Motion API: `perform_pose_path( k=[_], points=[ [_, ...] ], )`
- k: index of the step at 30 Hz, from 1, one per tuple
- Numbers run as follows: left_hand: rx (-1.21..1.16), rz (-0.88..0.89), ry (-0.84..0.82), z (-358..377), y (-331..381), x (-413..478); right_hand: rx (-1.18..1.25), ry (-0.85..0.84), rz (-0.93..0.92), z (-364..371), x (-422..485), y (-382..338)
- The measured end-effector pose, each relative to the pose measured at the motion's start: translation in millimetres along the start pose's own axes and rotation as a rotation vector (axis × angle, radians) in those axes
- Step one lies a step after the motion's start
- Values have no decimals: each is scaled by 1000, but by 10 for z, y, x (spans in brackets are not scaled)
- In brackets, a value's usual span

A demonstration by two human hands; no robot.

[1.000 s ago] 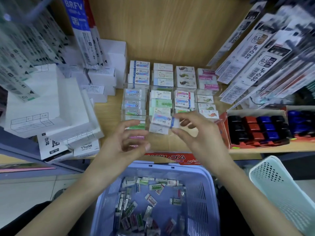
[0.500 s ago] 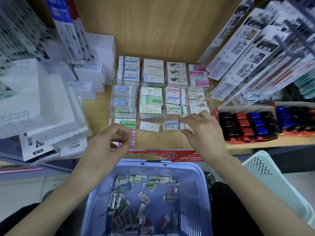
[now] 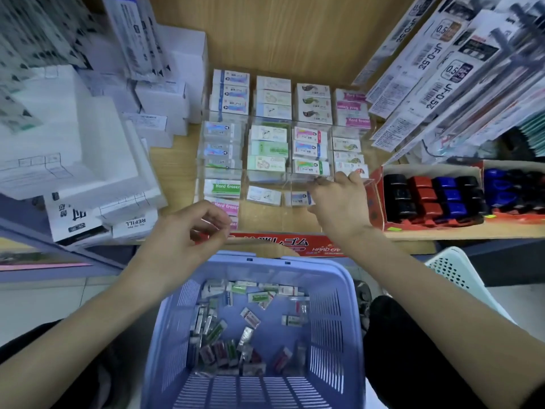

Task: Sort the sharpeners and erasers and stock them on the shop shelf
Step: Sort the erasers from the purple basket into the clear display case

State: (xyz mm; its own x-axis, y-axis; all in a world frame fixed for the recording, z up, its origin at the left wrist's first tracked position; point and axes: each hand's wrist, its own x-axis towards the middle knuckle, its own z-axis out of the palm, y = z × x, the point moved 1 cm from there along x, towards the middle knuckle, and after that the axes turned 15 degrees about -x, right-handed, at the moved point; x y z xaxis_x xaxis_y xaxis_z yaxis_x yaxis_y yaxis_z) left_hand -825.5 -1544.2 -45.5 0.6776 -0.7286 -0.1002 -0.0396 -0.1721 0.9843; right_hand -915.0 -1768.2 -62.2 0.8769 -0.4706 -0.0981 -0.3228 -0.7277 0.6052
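Note:
A clear acrylic organizer [image 3: 370, 182] on the wooden shelf holds rows of boxed erasers. My right hand [image 3: 342, 205] reaches into its front row, thumb and fingertips pinching the right end of a small white-and-blue eraser [image 3: 296, 198] that lies flat there. Another eraser [image 3: 264, 195] lies just left of it. My left hand [image 3: 188, 234] hovers near the shelf's front edge with loosely curled fingers and nothing in it. Below both hands a blue basket [image 3: 348, 281] holds several loose wrapped erasers [image 3: 250, 318]. Black, red and blue sharpeners [image 3: 436, 196] fill a red tray on the right.
Stacked white refill boxes [image 3: 97, 149] crowd the shelf's left side. Hanging pen-refill packs [image 3: 448, 84] slant over the right. A red hard-eraser carton [image 3: 312, 246] lies on the shelf edge. A white perforated basket [image 3: 451, 270] stands lower right.
My right hand carried the white-and-blue eraser down from mid-air and laid it in the organizer's front row. My left hand drew back slightly towards the basket.

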Motion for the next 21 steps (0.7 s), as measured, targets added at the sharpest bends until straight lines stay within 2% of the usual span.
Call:
perform_pose_path(
  k=[2, 3, 5, 6, 7, 8, 9, 11, 12, 14, 17, 19, 21],
  points=[
    [-35, 9, -98, 44, -60, -189, 237, -36, 12, -75, -134, 126],
    [-38, 3, -187, 96, -117, -318, 405, 29, 48, -126, -267, 175],
    [37, -53, -398, 209, -343, -577, 678, 322, 93, -208, -663, 191],
    [96, -94, -468, 244, -517, -688, 762, 400, 74, -199, -900, 133],
    [149, -130, -489, 259, -731, -762, 829, 395, 20, -139, -1133, 13],
    [181, -161, -471, 262, -973, -796, 883, 293, -66, -31, -1321, -147],
    [205, -193, -439, 264, -1234, -811, 911, 119, -161, 114, -1453, -333],
    [272, -254, -376, 297, -1750, -801, 926, -298, -307, 601, -1554, -801],
    [299, -284, -353, 327, -1988, -797, 939, -453, -335, 907, -1573, -1055],
    [315, -353, -292, 407, -2422, -786, 1022, -652, -298, 1422, -1591, -1498],
    [340, -448, -167, 519, -2924, -769, 1055, -723, -115, 1938, -1584, -1969],
    [361, -434, -93, 590, -3136, -715, 979, -636, -43, 2138, -1543, -2142],
    [486, -345, -125, 658, -3229, -600, 824, -523, -116, 2272, -1428, -2224]
  ],
)
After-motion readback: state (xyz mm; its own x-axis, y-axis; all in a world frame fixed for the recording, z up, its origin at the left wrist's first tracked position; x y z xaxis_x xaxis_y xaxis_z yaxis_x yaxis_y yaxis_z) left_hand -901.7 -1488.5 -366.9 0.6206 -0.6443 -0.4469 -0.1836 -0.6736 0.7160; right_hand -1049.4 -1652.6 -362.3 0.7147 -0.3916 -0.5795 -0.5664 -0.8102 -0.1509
